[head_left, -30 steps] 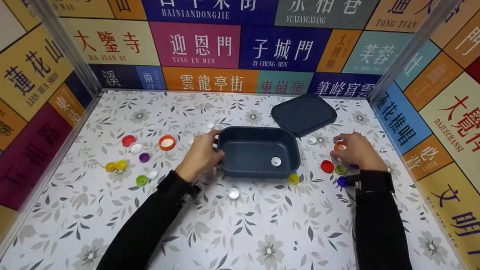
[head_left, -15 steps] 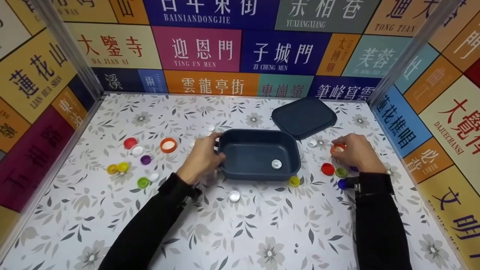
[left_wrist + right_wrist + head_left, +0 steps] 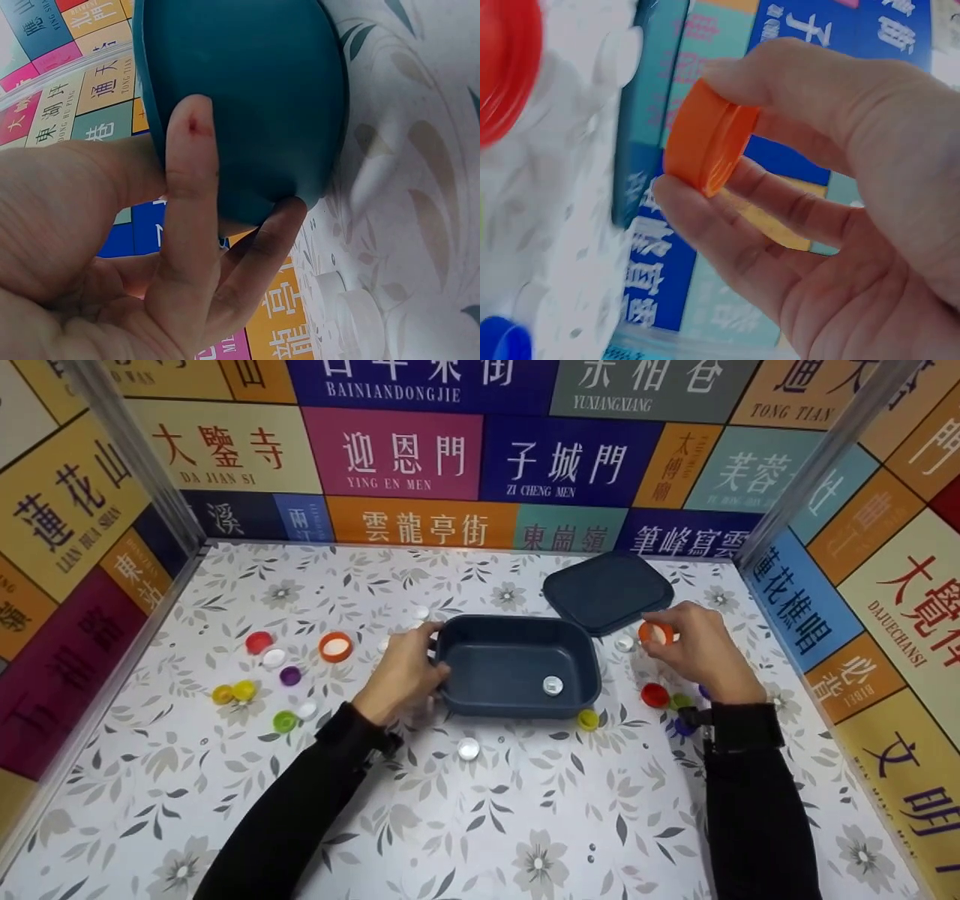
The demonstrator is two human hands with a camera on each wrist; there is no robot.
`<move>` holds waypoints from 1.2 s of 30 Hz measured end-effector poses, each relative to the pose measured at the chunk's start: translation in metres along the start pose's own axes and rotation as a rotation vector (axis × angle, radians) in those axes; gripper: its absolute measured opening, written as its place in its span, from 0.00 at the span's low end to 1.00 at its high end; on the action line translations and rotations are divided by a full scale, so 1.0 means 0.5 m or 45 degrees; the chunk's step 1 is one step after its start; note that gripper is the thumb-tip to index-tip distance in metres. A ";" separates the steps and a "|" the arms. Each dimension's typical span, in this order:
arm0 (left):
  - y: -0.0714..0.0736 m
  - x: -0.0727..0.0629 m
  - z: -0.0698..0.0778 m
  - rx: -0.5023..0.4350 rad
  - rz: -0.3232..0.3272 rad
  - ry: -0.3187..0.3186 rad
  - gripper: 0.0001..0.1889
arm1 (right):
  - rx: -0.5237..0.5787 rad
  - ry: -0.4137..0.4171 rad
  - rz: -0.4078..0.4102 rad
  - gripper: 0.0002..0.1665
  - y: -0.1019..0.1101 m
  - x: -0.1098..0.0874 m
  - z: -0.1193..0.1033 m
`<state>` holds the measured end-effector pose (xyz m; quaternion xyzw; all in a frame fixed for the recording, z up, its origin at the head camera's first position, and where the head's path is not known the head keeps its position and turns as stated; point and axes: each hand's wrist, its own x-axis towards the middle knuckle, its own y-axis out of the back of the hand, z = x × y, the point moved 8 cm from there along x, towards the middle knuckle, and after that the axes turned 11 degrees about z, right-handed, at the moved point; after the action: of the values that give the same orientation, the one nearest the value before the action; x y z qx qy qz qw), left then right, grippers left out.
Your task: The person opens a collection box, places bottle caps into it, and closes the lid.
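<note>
My right hand (image 3: 705,649) pinches an orange bottle cap (image 3: 697,139) between thumb and fingers, held above the tabletop to the right of the box. In the right wrist view the cap is on edge at the fingertips. A dark blue rectangular box (image 3: 517,709) stands without its lid at the middle, with one white cap (image 3: 553,685) inside. At its left end my left hand (image 3: 401,671) grips the wall. In the left wrist view, fingers (image 3: 191,150) lie against the box (image 3: 262,90).
The dark blue lid (image 3: 607,592) lies behind the box. Red (image 3: 655,695), green and blue caps sit near my right wrist, and a yellow cap (image 3: 588,720) by the box's front. Several more caps, including an orange one (image 3: 335,646), are scattered at the left. Printed panels surround the table.
My right hand has lifted the orange cap and carried it left toward the box. My left hand stays at the box's left end.
</note>
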<state>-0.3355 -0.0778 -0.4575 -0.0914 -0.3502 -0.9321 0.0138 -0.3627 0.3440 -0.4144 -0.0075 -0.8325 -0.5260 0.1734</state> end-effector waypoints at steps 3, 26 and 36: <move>0.000 0.000 0.000 0.008 -0.002 -0.002 0.41 | 0.031 0.036 0.043 0.26 0.007 -0.003 -0.040; 0.000 0.001 -0.001 0.007 0.001 0.009 0.40 | 0.170 0.483 -0.029 0.27 -0.119 -0.030 -0.298; -0.001 0.003 -0.005 0.025 -0.010 0.052 0.41 | 0.107 0.462 -0.221 0.26 -0.179 -0.042 -0.336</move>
<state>-0.3372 -0.0788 -0.4595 -0.0707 -0.3592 -0.9304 0.0182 -0.3132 0.1599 -0.4340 0.1665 -0.8064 -0.4964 0.2749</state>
